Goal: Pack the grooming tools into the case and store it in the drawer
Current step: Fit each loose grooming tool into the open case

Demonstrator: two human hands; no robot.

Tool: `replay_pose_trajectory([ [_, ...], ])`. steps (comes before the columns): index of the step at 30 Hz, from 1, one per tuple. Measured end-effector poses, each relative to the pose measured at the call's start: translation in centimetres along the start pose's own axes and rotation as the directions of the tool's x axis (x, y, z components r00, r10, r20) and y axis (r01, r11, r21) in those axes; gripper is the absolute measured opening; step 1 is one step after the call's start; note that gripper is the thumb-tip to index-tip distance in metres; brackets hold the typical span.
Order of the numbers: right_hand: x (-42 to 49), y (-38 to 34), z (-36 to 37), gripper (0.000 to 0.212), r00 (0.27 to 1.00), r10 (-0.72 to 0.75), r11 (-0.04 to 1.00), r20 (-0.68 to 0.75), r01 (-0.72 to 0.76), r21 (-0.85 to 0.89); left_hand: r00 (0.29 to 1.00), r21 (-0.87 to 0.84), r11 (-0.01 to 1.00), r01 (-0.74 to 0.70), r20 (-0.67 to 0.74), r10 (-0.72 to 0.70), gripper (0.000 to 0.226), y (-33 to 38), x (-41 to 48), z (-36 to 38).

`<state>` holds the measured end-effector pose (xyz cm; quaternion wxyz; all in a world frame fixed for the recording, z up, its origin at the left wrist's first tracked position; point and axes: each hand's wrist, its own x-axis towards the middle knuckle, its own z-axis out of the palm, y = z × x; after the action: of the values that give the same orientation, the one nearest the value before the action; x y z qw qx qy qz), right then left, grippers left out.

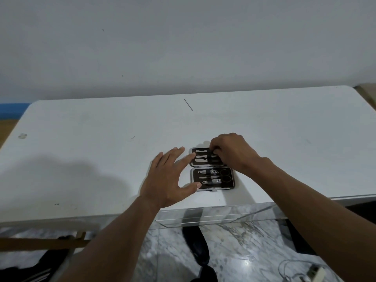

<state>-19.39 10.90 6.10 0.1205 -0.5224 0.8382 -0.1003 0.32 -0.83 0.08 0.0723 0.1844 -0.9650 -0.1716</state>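
Note:
A small dark grooming case (231, 185) lies open flat on the white table (101, 149), near its front edge. The near half holds nail clippers (211, 181), another clipper, a pointed tool and small black scissors (225, 176). The far half (193, 164) carries several slim metal tools (201, 154) under an elastic strap. My left hand (168, 180) lies spread, fingers straight, fingertips touching the case's left edge and thumb at the near half. My right hand (234, 152) hovers over the far half, fingers curled, pinching a tool at the strap; the tool itself is mostly hidden.
A thin dark needle-like tool (188, 104) lies alone near the table's back edge, by the white wall. Under the front edge is a clear drawer (203, 217). Marble floor, a dark shoe (196, 247) and a cable (301, 269) are below.

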Motion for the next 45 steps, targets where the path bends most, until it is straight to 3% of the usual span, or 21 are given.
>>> replay_pose_trajectory([
  [12,0.0,0.2,-0.1,0.015,0.999,0.003,0.995,-0.053,0.002,0.104,1.0,0.006,1.0,0.003,0.012,-0.003,0.079,0.0,0.0,0.0],
  [18,1.4,1.2,-0.8,0.016,0.986,0.101,0.99,-0.135,-0.085,0.117,1.0,0.017,1.0,0.007,0.015,-0.007,0.079,0.0,0.1,-0.1],
  [26,5.8,0.1,-0.6,0.018,0.987,0.12,0.99,-0.103,-0.111,0.085,0.999,0.024,0.999,0.021,0.029,-0.022,0.08,0.0,0.2,-0.2],
  [35,12.8,-2.2,-0.1,0.031,0.996,-0.02,0.998,-0.083,0.015,-0.065,0.999,0.015,0.999,0.032,0.031,-0.033,0.08,0.2,0.3,-0.3],
  [40,14.2,-2.1,0.4,0.02,0.998,-0.054,0.987,-0.035,0.048,-0.151,0.999,0.022,0.999,0.037,0.035,-0.038,0.081,0.4,0.3,-0.6],
  [45,14.0,-2.0,-0.3,0.023,0.998,-0.031,0.985,-0.052,0.022,-0.172,0.999,0.017,0.999,0.044,0.029,-0.045,0.08,0.5,0.4,-0.6],
])
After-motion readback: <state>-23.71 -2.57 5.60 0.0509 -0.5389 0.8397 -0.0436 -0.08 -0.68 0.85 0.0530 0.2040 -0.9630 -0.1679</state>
